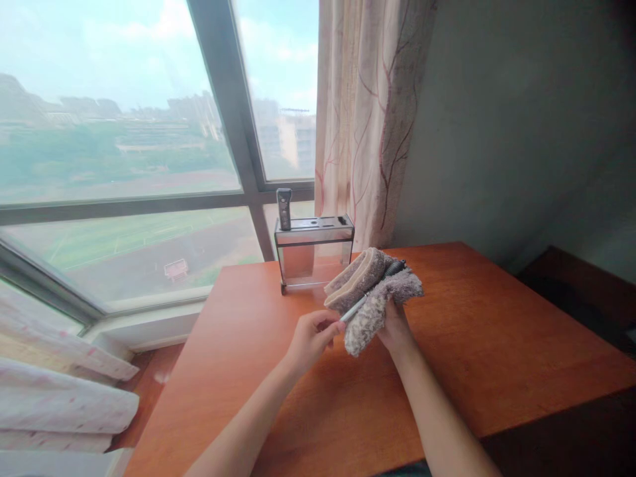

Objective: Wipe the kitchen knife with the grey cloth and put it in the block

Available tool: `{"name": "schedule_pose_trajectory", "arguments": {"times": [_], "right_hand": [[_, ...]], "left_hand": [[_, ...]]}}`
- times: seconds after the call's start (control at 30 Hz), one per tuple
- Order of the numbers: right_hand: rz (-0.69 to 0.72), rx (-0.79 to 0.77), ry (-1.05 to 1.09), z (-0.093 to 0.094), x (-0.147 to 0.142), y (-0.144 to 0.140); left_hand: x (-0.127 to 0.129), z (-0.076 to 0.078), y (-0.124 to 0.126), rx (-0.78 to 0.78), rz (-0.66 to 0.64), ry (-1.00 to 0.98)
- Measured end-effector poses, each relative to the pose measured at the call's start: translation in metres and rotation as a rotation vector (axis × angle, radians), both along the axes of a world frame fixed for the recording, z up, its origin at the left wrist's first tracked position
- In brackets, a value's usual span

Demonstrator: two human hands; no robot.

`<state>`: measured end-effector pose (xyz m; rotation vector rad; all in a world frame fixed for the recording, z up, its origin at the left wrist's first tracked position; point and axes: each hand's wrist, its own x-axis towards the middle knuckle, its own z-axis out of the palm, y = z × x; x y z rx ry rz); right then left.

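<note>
Above the desk, my right hand (pixel 397 324) holds a folded fluffy grey-brown cloth (pixel 365 324) with beige edging from below; most of its fingers are hidden behind the fabric. Across the fold lies a slim pale stick (pixel 354 309) with a dark far end (pixel 396 267); I cannot make out its kind. Its near tip is pinched between the thumb and fingers of my left hand (pixel 313 338). The cloth folds up around both sides of the stick.
Behind the cloth stands a clear-sided holder with a metallic top (pixel 315 232), and a dark grey handle (pixel 283 209) sticks up from its left end. Both are on the reddish-brown wooden desk (pixel 238 358). A window, curtains (pixel 368 119) and a dark wall surround the desk.
</note>
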<state>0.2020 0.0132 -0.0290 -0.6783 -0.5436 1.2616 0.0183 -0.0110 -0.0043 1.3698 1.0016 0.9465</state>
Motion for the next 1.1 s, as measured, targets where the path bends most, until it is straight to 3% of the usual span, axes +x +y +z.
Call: {"name": "schedule_pose_trajectory", "arguments": {"times": [0.2, 0.4, 0.57, 0.7, 0.8, 1.1], "right_hand": [[0.108, 0.057, -0.023, 0.000, 0.003, 0.000], [0.097, 0.023, 0.003, 0.001, 0.004, -0.004], [0.054, 0.014, 0.007, -0.001, 0.000, -0.002], [0.052, -0.019, 0.011, -0.006, -0.003, 0.002], [0.077, -0.016, 0.011, -0.008, -0.004, 0.005], [0.063, -0.067, 0.043, -0.009, -0.002, 0.007]], "left_hand": [[-0.001, 0.002, 0.001, -0.098, -0.110, -0.046], [0.001, 0.007, -0.002, -0.144, -0.156, -0.053], [0.003, 0.000, 0.001, 0.017, -0.104, 0.059], [0.000, -0.007, 0.003, 0.262, 0.051, 0.249], [-0.004, -0.007, 0.004, 0.363, 0.144, 0.370], [-0.009, 0.006, 0.004, 0.486, 0.095, 0.525]]}}
